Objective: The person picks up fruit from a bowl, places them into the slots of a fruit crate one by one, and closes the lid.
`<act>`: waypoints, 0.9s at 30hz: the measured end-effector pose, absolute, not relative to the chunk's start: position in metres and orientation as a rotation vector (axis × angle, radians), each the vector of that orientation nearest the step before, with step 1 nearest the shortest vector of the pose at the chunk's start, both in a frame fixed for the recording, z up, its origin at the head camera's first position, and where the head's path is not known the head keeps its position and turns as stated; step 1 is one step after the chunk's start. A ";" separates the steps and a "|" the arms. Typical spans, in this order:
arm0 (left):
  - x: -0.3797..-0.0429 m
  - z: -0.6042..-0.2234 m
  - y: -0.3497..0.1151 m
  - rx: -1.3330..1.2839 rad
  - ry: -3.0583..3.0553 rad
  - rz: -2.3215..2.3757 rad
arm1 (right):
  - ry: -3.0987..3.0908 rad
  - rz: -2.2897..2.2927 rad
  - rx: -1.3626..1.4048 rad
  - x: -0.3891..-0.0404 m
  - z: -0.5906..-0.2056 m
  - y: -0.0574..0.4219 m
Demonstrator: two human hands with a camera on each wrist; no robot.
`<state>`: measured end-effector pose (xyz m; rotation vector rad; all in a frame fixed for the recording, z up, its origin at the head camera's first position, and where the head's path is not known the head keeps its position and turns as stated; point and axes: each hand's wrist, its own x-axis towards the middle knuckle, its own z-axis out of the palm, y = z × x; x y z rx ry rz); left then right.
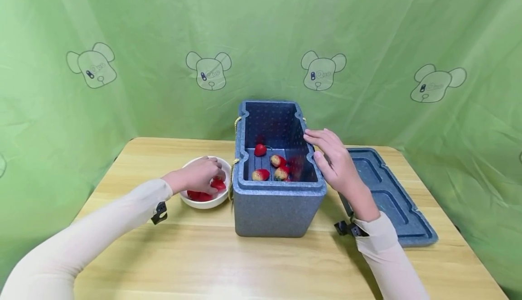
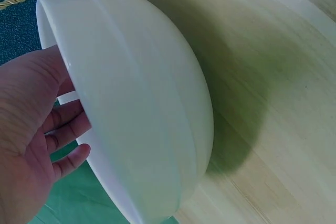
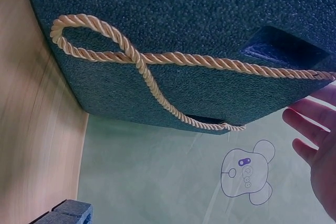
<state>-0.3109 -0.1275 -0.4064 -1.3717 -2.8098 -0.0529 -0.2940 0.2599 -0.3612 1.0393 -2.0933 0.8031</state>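
My left hand (image 1: 202,174) reaches into a white bowl (image 1: 205,204) of red strawberries (image 1: 199,195). One strawberry (image 1: 218,184) shows between its thumb and fingers; I cannot tell whether they grip it. From the left wrist, the bowl's side (image 2: 142,98) hides the fingertips. A grey-blue foam box (image 1: 277,211) stands to the right of the bowl, with several strawberries (image 1: 278,160) on its floor. My right hand (image 1: 336,162) rests on the box's right rim, fingers fairly straight. In the right wrist view that hand (image 3: 320,135) is at the edge of the picture.
The box's lid (image 1: 391,195) lies flat on the wooden table (image 1: 261,263), right of the box. A twisted gold rope handle (image 3: 178,59) hangs along the box's side, another rope (image 1: 233,177) near the bowl. A green curtain (image 1: 261,28) closes off the back.
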 end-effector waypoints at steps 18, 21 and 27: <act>-0.314 -0.387 -0.126 -1.250 -2.962 -0.184 | -2.094 0.806 1.039 -0.293 -0.362 0.260; -0.314 -0.383 -0.126 -1.235 -2.978 -0.204 | -2.090 0.799 1.039 -0.294 -0.361 0.260; -0.312 -0.373 -0.127 -1.228 -2.968 -0.246 | -2.097 0.803 1.041 -0.294 -0.360 0.260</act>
